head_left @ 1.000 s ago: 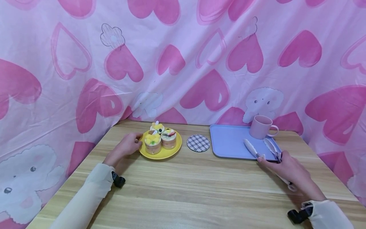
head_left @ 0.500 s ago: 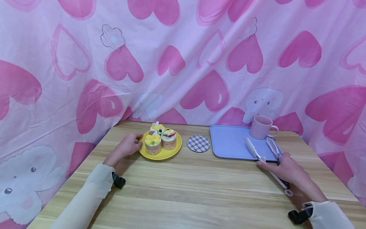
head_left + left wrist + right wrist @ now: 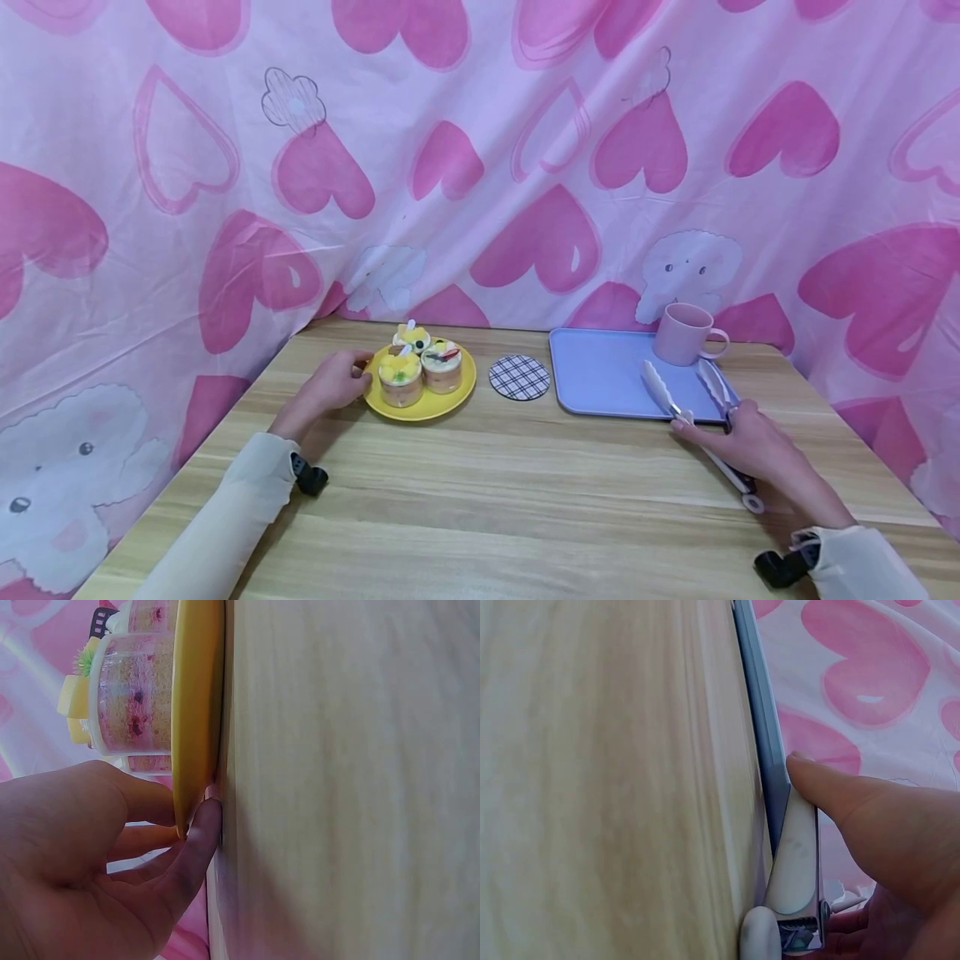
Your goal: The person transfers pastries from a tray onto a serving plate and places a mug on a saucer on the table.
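Observation:
At the left of the table, my left hand [image 3: 335,383] pinches the rim of a yellow plate [image 3: 429,408]. In the left wrist view the thumb [image 3: 199,832] reaches under the rim, with fingers above it. Three clear dessert cups stand on the plate, among them a layered cake cup [image 3: 401,385] topped with yellow fruit. My right hand [image 3: 761,446] grips white-and-metal tongs [image 3: 658,390], whose spread arms reach over the near right part of a blue tray [image 3: 611,375]. Whether the tong tips touch the tray, I cannot tell. The right wrist view shows a handle [image 3: 795,859] under the thumb.
A pink mug [image 3: 682,335] stands at the tray's back right corner. Between plate and tray lies a round checked coaster [image 3: 519,377]. Behind the wooden table [image 3: 480,508] hangs a pink heart-patterned cloth [image 3: 480,150].
The tongs have turned slightly in my right hand, their ring end shifting left and a little nearer. My left hand stays at the plate.

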Action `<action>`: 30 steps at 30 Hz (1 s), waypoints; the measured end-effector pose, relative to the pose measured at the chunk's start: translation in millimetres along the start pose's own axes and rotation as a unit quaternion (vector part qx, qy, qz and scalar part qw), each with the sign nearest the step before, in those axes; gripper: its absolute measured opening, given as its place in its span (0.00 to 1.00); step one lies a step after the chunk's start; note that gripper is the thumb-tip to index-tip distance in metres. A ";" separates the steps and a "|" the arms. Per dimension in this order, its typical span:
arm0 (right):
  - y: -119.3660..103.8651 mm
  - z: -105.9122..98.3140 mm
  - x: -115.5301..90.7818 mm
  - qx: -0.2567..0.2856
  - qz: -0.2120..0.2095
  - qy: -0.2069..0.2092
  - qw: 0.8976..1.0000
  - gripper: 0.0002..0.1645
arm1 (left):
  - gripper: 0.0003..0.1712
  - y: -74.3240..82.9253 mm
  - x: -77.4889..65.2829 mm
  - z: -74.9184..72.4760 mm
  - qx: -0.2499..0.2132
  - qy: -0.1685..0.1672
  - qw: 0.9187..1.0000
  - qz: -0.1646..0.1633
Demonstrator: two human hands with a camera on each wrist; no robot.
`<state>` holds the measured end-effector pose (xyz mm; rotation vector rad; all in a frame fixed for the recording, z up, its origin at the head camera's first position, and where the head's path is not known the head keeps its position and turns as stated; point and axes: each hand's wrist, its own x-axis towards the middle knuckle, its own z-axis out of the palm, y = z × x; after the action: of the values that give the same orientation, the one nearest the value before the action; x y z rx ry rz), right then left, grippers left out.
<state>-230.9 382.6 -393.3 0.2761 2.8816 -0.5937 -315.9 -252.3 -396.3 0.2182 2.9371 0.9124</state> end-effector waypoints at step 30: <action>6.1 -5.7 1.9 0.012 -0.018 0.075 0.997 0.81 | 0.26 16.4 -3.7 -9.9 0.005 0.114 0.993 0.023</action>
<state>-232.3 390.6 -390.8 0.2841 3.0303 -0.6408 -311.3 -245.0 -378.8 0.1950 3.1569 0.9904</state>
